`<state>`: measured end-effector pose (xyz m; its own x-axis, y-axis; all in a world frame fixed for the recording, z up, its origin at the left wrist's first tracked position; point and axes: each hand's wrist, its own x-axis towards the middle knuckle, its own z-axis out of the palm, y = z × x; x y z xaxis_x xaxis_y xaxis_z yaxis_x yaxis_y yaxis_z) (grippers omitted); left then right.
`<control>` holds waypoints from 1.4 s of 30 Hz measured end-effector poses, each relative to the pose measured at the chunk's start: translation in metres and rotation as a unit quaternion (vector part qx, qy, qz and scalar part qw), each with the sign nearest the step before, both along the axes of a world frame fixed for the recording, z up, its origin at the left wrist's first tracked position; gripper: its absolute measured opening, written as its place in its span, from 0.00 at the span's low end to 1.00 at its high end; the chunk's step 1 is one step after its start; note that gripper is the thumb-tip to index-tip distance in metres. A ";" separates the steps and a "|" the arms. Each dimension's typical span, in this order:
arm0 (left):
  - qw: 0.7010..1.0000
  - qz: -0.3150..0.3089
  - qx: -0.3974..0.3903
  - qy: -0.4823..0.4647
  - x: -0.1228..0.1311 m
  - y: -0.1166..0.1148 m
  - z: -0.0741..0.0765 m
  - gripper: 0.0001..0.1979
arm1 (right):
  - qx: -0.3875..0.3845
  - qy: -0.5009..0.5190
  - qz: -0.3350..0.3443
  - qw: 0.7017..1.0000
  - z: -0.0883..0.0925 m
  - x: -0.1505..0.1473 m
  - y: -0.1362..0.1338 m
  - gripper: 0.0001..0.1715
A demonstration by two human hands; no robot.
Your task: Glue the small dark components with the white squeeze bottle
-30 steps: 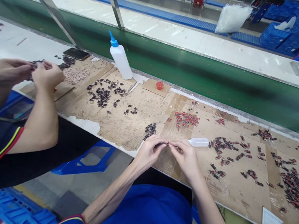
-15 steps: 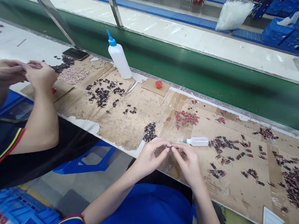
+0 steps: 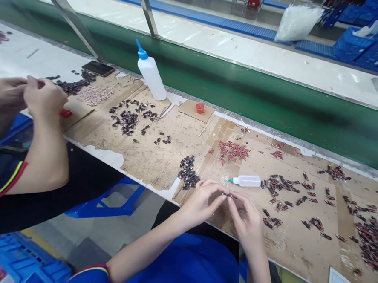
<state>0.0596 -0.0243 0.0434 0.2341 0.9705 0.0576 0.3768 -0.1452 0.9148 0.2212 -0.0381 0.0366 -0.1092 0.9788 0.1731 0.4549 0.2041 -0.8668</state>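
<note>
Between my fingertips is a small dark part with a bit of red [image 3: 228,195], its exact kind too small to make out. My left hand [image 3: 204,198] pinches it from the left and my right hand [image 3: 247,211] from the right, low over the table's near edge. Just beyond my left hand lies a pile of small black parts [image 3: 189,172]. A small clear bottle with a blue tip [image 3: 246,181] lies on its side beyond my right hand. Farther back is a cluster of small red pieces [image 3: 233,151]. Black-and-red parts [image 3: 279,185] lie scattered to the right.
Cardboard [image 3: 155,161] covers the table. A large white bottle with a blue nozzle [image 3: 152,77] stands at the back, near a red cup [image 3: 199,108] and a phone [image 3: 98,68]. At left, a co-worker's hands [image 3: 41,96] work close by. A green belt [image 3: 243,95] runs behind.
My two hands, still pinching the small part together, have shifted slightly right and toward me. The co-worker's hands have moved a little. The camera view has shifted slightly.
</note>
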 end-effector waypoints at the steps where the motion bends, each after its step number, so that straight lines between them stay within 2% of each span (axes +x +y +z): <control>1: 1.000 -0.004 0.007 0.013 0.005 0.000 -0.001 0.07 | 0.005 -0.008 -0.009 1.000 0.000 0.003 -0.001 0.09; 4: 0.999 -0.032 0.021 0.028 0.012 0.003 -0.005 0.14 | 0.008 -0.017 -0.033 0.999 -0.004 0.018 -0.003 0.09; 6: 0.997 -0.039 0.033 0.056 0.007 0.007 -0.008 0.17 | 0.011 -0.036 -0.068 0.997 -0.007 0.034 -0.003 0.10; 9: 0.987 0.020 0.056 0.151 -0.017 0.017 -0.012 0.12 | 0.054 -0.131 -0.159 0.977 -0.012 0.064 -0.001 0.14; 11: 0.971 0.061 0.074 0.220 -0.037 0.024 -0.015 0.12 | 0.094 -0.223 -0.207 0.948 -0.013 0.079 0.003 0.19; 12: 0.964 0.059 0.082 0.248 -0.046 0.027 -0.017 0.13 | 0.114 -0.254 -0.215 0.936 -0.014 0.083 0.006 0.20; 14: 0.951 0.022 0.097 0.293 -0.058 0.030 -0.019 0.14 | 0.148 -0.280 -0.191 0.929 -0.015 0.082 0.016 0.23; 17: 0.928 -0.043 0.121 0.350 -0.061 0.030 -0.020 0.18 | 0.168 -0.295 -0.094 0.936 -0.017 0.064 0.037 0.23; 22: 0.894 -0.068 0.146 0.419 -0.055 0.028 -0.015 0.19 | 0.109 -0.315 0.006 0.943 -0.022 0.038 0.064 0.16; 24: 0.893 -0.075 0.151 0.418 -0.055 0.029 -0.014 0.16 | 0.083 -0.282 0.015 0.956 -0.019 0.037 0.066 0.13; 26: 0.898 -0.074 0.159 0.403 -0.055 0.030 -0.014 0.15 | 0.047 -0.216 0.004 0.975 -0.014 0.037 0.063 0.16; 29: 0.916 -0.056 0.175 0.356 -0.048 0.030 -0.020 0.12 | -0.018 -0.080 -0.032 0.996 -0.006 0.036 0.054 0.23; 31: 0.930 -0.060 0.184 0.311 -0.040 0.028 -0.027 0.10 | -0.041 0.017 -0.065 0.997 -0.005 0.034 0.047 0.24; 34: 0.943 -0.092 0.197 0.251 -0.033 0.023 -0.038 0.11 | -0.080 0.144 -0.115 0.980 -0.008 0.032 0.040 0.22; 37: 0.950 -0.091 0.206 0.217 -0.036 0.019 -0.045 0.11 | -0.139 0.233 -0.122 0.955 -0.012 0.031 0.034 0.20; 42: 0.959 -0.065 0.185 0.207 -0.049 0.012 -0.039 0.08 | -0.172 0.335 -0.148 0.914 -0.011 0.021 0.031 0.17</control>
